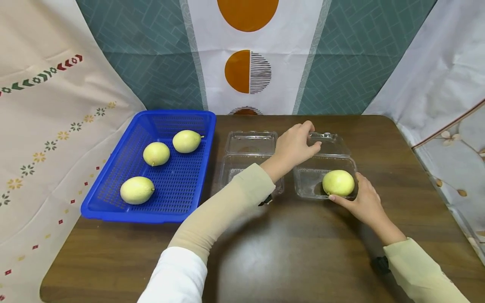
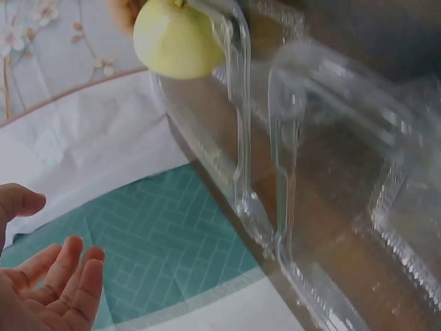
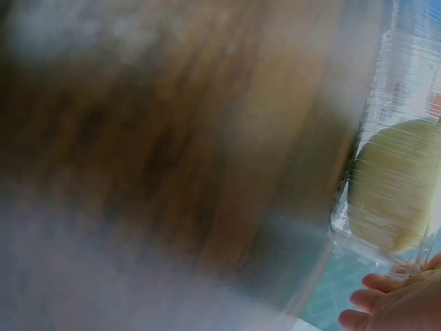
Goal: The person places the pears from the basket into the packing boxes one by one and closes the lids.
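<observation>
A clear plastic clamshell container (image 1: 311, 182) lies with its lid (image 1: 329, 145) folded back. Inside its right half sits a pale yellow, smooth fruit (image 1: 338, 183) like a small melon. My right hand (image 1: 366, 203) touches the container's front right corner, with a straight thumb along the front edge and fingers by the right side. Above the hinge area, close to the lid, my left hand (image 1: 295, 145) hovers with loosely bent fingers; in the left wrist view nothing lies between thumb and fingers (image 2: 69, 283).
A second opened clear container (image 1: 250, 143) stands to the left, partly hidden by my left arm. Farther left, a blue perforated basket (image 1: 172, 216) holds three similar fruits (image 1: 137, 190). Patterned cloths (image 1: 151, 50) hang around the wooden table (image 1: 265, 261).
</observation>
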Available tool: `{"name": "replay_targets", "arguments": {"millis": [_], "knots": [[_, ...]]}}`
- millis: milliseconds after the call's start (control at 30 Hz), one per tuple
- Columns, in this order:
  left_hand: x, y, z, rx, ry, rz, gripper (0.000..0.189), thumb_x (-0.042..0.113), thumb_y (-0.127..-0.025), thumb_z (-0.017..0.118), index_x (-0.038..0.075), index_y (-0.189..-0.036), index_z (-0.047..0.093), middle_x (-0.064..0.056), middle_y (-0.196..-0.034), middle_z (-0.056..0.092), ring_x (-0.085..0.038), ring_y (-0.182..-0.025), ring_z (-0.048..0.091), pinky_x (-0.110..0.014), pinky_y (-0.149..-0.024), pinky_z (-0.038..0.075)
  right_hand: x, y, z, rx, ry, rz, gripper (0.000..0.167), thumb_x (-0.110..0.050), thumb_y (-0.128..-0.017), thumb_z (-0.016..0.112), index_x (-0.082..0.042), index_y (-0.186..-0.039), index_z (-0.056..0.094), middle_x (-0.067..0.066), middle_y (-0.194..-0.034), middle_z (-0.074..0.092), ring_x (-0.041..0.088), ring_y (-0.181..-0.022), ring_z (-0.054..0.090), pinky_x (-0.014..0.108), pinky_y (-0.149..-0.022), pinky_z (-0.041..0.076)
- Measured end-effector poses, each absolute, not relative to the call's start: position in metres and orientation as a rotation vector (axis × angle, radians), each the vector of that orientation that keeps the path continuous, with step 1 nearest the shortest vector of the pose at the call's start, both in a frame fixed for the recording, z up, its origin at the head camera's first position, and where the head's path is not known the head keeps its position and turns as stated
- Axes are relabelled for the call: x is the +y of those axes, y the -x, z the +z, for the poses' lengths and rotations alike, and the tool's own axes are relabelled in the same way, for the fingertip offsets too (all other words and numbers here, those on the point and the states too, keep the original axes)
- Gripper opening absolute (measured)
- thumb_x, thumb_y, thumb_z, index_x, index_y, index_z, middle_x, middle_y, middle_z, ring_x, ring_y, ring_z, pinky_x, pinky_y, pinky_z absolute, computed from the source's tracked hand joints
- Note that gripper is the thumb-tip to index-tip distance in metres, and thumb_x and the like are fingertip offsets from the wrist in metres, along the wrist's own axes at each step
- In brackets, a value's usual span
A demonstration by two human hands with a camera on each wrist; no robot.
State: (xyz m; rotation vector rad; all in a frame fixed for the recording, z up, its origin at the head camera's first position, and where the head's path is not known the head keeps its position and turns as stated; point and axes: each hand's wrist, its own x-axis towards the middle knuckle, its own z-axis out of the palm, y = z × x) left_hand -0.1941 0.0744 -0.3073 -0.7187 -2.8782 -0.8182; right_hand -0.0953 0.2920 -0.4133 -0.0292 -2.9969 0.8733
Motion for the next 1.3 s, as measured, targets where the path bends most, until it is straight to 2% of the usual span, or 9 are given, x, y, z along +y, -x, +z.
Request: {"name": "replay_targets", "arguments": {"millis": [233, 400, 800, 1300], "knots": [[0.060, 0.203, -0.300, -2.940, 0.676, -0.737, 0.031, 0.036, -0.091, 0.060, 0.016, -0.113, 0.056, 0.003, -0.094, 0.063, -0.009, -0.074, 0.057, -0.022, -0.051, 0.042, 0.290, 0.096, -0.413, -2.972, 0.022, 0.875, 0.107, -0.047, -0.078, 0.074, 0.017, -0.142, 0.017, 0.044, -0.139, 0.027, 0.059, -0.126, 0.028, 0.075, -0.092, 0.023], [0.049, 0.210, -0.297, -3.041, 0.640, -0.655, 0.032, 0.039, -0.092, 0.057, 0.016, -0.114, 0.056, 0.001, -0.102, 0.063, -0.012, -0.073, 0.055, -0.025, -0.053, 0.043, 0.289, 0.097, -0.412, -2.959, 0.019, 0.872, 0.107, -0.047, -0.077, 0.074, 0.018, -0.141, 0.018, 0.044, -0.138, 0.028, 0.059, -0.126, 0.029, 0.075, -0.092, 0.023], [0.027, 0.225, -0.289, -3.194, 0.525, -0.505, 0.036, 0.044, -0.092, 0.057, 0.013, -0.109, 0.054, -0.004, -0.107, 0.055, -0.019, -0.090, 0.054, -0.033, -0.067, 0.046, 0.290, 0.099, -0.411, -2.932, 0.029, 0.872, 0.106, -0.047, -0.077, 0.074, 0.017, -0.142, 0.019, 0.044, -0.138, 0.028, 0.059, -0.126, 0.028, 0.075, -0.092, 0.022], [-0.011, 0.237, -0.293, -3.134, 0.364, -0.567, 0.038, 0.042, -0.092, 0.055, 0.011, -0.113, 0.057, -0.006, -0.112, 0.061, -0.022, -0.097, 0.059, -0.038, -0.075, 0.050, 0.292, 0.093, -0.416, -2.972, 0.025, 0.851, 0.108, -0.049, -0.077, 0.074, 0.018, -0.141, 0.019, 0.042, -0.140, 0.027, 0.058, -0.126, 0.028, 0.074, -0.092, 0.023]]}}
